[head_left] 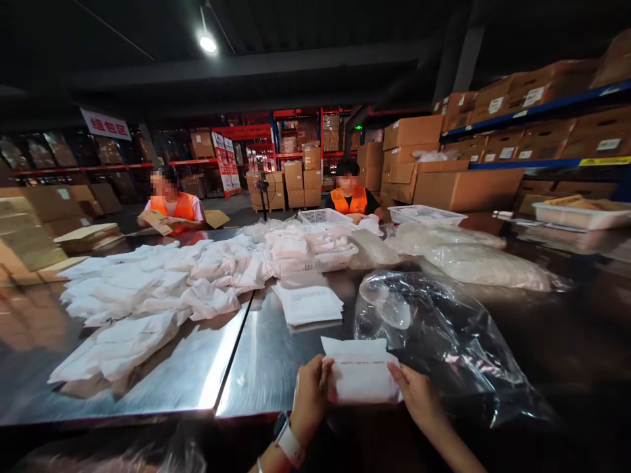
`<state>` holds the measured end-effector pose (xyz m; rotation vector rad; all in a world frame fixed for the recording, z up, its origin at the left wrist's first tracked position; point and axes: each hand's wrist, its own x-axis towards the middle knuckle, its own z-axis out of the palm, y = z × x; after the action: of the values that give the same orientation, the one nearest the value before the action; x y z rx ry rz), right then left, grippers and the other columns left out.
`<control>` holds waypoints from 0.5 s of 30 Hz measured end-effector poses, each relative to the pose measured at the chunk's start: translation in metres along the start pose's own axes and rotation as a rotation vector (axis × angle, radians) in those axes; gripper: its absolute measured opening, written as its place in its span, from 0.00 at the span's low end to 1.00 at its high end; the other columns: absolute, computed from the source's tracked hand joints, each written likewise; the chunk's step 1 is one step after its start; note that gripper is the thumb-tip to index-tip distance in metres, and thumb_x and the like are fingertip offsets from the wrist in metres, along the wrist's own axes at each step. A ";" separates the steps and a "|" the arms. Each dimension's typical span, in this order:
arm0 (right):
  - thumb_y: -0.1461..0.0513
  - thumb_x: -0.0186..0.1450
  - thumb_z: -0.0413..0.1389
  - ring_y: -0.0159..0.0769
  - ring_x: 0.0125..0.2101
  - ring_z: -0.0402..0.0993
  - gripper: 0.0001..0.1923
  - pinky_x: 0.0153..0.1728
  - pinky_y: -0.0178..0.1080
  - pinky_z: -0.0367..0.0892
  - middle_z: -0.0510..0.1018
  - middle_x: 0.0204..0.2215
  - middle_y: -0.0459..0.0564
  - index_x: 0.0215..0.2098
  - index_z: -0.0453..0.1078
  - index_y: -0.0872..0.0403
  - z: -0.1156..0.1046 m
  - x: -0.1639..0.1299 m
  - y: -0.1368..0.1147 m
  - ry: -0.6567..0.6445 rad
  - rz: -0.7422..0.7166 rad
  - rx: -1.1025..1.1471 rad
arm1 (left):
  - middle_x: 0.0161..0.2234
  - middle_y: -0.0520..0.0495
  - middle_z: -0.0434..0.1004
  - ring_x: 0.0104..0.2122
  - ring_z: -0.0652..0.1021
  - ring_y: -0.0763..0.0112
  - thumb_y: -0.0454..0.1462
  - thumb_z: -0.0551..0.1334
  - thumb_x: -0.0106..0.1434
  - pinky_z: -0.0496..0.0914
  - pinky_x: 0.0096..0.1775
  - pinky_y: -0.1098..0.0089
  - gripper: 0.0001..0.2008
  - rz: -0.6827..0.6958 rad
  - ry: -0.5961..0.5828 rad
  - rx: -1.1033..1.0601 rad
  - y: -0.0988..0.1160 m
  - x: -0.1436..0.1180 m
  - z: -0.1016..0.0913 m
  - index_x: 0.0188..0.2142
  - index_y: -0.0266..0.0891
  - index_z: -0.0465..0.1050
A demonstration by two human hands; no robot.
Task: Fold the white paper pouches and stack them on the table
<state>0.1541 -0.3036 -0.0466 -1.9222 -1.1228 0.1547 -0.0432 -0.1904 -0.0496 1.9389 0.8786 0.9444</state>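
Between my two hands is a white pouch (363, 381) with a line of small dark print across it and its top flap standing up. My left hand (311, 394), with a white-strapped watch at the wrist, pinches its left edge. On its right edge my right hand (415, 391) grips with thumb and fingers. Just beyond lies a stack of flat white pouches (310, 302). A clear plastic bag (434, 328) lies crumpled to the right of the pouch. A large heap of filled white pouches (162, 282) spreads over the left of the metal table (266, 361).
A white basket (315, 263) full of white pouches stands behind the stack. Bulky clear bags (483, 256) lie to the back right. Two people in orange vests, one at the left (172, 207) and one opposite (351, 197), work across the table. Cartons (468, 187) stand behind.
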 end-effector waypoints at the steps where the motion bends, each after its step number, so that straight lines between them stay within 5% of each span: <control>1: 0.38 0.59 0.40 0.37 0.19 0.63 0.29 0.21 0.37 0.58 0.64 0.13 0.46 0.15 0.54 0.50 0.000 0.003 -0.001 -0.011 0.005 -0.001 | 0.21 0.50 0.67 0.23 0.66 0.71 0.56 0.42 0.67 0.58 0.27 0.70 0.28 -0.004 0.009 0.032 0.000 0.000 0.002 0.24 0.39 0.64; 9: 0.47 0.59 0.39 0.36 0.21 0.62 0.20 0.24 0.38 0.55 0.63 0.14 0.46 0.16 0.49 0.50 -0.005 0.021 -0.004 -0.187 -0.017 -0.087 | 0.27 0.42 0.77 0.29 0.76 0.63 0.46 0.47 0.70 0.63 0.31 0.69 0.22 -0.079 -0.042 0.328 0.006 0.013 0.004 0.28 0.38 0.71; 12: 0.50 0.59 0.41 0.35 0.20 0.62 0.20 0.23 0.37 0.55 0.64 0.14 0.45 0.14 0.51 0.50 -0.003 0.026 -0.005 -0.192 -0.027 -0.130 | 0.31 0.39 0.79 0.33 0.79 0.57 0.45 0.50 0.69 0.66 0.31 0.67 0.21 -0.138 -0.108 0.548 0.024 0.017 -0.008 0.29 0.37 0.74; 15: 0.54 0.60 0.44 0.33 0.19 0.63 0.20 0.21 0.35 0.53 0.64 0.13 0.44 0.13 0.52 0.52 0.001 0.030 -0.004 -0.170 -0.032 -0.191 | 0.32 0.37 0.78 0.34 0.79 0.54 0.39 0.47 0.70 0.69 0.32 0.64 0.18 -0.153 -0.045 0.755 0.049 0.014 -0.019 0.38 0.34 0.74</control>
<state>0.1682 -0.2798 -0.0353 -2.0885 -1.3210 0.2020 -0.0406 -0.1941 0.0048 2.4441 1.4808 0.4995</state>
